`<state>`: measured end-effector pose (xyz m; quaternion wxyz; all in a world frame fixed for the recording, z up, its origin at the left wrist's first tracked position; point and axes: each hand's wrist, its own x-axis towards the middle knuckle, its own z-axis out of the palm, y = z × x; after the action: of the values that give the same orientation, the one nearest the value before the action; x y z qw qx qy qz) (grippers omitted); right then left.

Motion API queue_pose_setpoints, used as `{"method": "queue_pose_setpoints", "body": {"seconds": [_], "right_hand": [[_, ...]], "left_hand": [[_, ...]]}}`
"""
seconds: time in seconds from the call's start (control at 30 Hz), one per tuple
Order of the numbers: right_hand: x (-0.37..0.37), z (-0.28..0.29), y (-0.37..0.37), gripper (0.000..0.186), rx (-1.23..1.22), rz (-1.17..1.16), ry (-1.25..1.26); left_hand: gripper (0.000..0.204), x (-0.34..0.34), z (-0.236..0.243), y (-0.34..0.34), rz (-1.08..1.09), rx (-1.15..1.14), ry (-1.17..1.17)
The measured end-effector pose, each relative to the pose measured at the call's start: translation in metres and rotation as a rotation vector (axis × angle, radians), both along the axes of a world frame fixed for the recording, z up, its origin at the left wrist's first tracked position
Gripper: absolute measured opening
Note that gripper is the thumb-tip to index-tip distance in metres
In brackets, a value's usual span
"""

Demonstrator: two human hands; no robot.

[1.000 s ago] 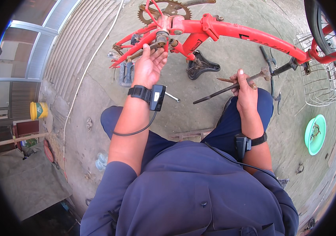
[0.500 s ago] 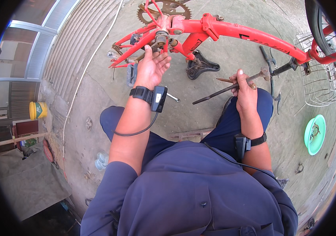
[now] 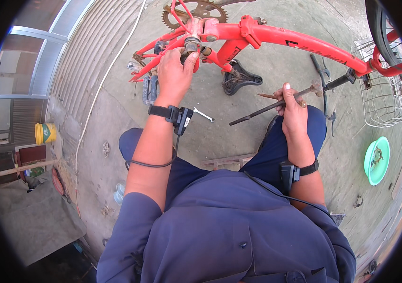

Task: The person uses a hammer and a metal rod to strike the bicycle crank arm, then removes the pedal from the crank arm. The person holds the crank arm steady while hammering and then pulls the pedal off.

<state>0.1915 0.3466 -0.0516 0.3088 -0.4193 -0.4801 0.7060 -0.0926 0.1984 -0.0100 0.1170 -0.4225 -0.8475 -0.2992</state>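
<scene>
My left hand is closed at the rusty spindle fitting on the red bicycle frame, thumb on it and other fingers curled, partly hidden. Just above are a rusty chainring and the frame's joint; a pedal hangs behind the hand. My right hand grips a long dark-handled hammer together with a short rusty pointed punch, over my right knee. A wrench lies on the concrete below the frame.
A black saddle, handlebar, wire basket and wheel are around the frame. A green basin holding small metal parts sits at right. At left are a yellow bucket, a white hose and a grey sheet.
My left hand has turned over from palm up and moved slightly up and left, curling its fingers onto the frame fitting. My right hand is almost unmoved.
</scene>
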Motion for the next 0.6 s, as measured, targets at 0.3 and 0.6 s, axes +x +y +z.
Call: {"method": "queue_pose_setpoints", "body": {"seconds": [0.3, 0.6], "right_hand": [[-0.001, 0.001, 0.000, 0.042, -0.008, 0.001, -0.005], [-0.002, -0.002, 0.000, 0.041, 0.012, 0.009, -0.006]], "left_hand": [[0.040, -0.018, -0.011, 0.000, -0.102, 0.000, -0.259], [0.035, -0.015, -0.024, 0.000, -0.169, 0.150, -0.635]]}}
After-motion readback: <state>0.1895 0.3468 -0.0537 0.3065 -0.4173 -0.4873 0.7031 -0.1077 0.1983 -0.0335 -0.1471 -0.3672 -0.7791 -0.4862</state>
